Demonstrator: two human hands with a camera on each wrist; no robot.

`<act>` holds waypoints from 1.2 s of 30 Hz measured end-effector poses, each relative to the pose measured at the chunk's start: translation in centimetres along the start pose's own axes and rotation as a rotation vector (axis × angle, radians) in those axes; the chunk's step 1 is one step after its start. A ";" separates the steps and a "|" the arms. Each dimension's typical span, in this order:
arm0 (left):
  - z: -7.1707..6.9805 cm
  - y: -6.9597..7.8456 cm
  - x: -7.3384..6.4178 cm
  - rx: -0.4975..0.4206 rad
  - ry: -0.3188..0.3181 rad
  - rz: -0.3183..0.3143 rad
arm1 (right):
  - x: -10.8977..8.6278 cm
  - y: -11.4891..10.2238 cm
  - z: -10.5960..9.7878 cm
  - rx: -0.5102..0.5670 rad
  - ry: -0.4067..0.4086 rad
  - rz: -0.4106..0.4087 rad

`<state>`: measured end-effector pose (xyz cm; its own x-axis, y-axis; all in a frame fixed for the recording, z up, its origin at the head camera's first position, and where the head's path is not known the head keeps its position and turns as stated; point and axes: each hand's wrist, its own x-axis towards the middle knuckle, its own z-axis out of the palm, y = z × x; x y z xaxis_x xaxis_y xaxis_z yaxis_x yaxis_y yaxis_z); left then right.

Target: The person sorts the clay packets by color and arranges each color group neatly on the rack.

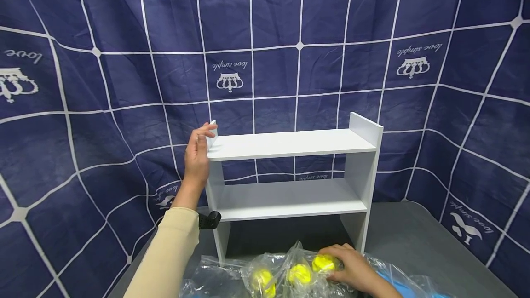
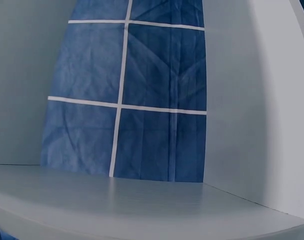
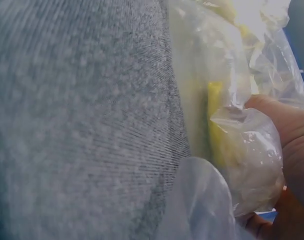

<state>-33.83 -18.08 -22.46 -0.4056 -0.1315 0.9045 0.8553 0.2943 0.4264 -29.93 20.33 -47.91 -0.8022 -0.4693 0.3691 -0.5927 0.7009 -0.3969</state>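
My left hand (image 1: 197, 157) touches the upper left side panel of a white two-tier shelf (image 1: 285, 144), its fingers reaching over the panel's top edge. From below, the left wrist view looks in between the boards and side panels of the white shelf (image 2: 116, 200); the hand is outside that view. At the lower front, my right hand (image 1: 352, 266) grips a yellow lump (image 1: 324, 263) wrapped in clear plastic. Its thumb and fingers lie around the clear plastic bag (image 3: 254, 150) in the right wrist view. Two more bagged yellow lumps (image 1: 300, 274) lie to its left.
Crumpled clear plastic (image 1: 219, 275) spreads along the front, with something blue (image 1: 397, 284) under it at right. The shelf stands on a dark grey surface (image 1: 397, 229). A blue curtain (image 1: 273, 72) with white grid lines hangs behind and at both sides.
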 end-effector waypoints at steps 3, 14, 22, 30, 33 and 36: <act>0.0 0.1 0.0 -0.003 -0.002 -0.003 | -0.3 -0.1 -0.2 -0.033 0.039 -0.005; -0.1 -0.4 -0.2 -0.015 0.010 0.012 | -1.0 -1.9 -2.9 -0.134 0.227 -0.052; 0.1 -0.5 -0.1 -0.025 0.010 0.028 | -0.4 -4.5 -6.4 -0.157 0.266 -0.092; 0.1 -0.5 0.0 -0.027 0.016 0.038 | 0.6 -7.8 -10.3 -0.177 0.317 -0.175; 0.1 -0.5 0.0 -0.037 0.017 0.040 | 1.1 -9.2 -11.9 -0.197 0.355 -0.222; 0.2 -0.5 0.0 -0.043 0.020 0.043 | 1.8 -10.5 -13.9 -0.210 0.394 -0.267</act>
<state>-34.30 -18.08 -22.70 -0.3624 -0.1390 0.9216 0.8850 0.2589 0.3870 -24.19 19.57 -31.43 -0.5130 -0.4372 0.7387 -0.7130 0.6962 -0.0831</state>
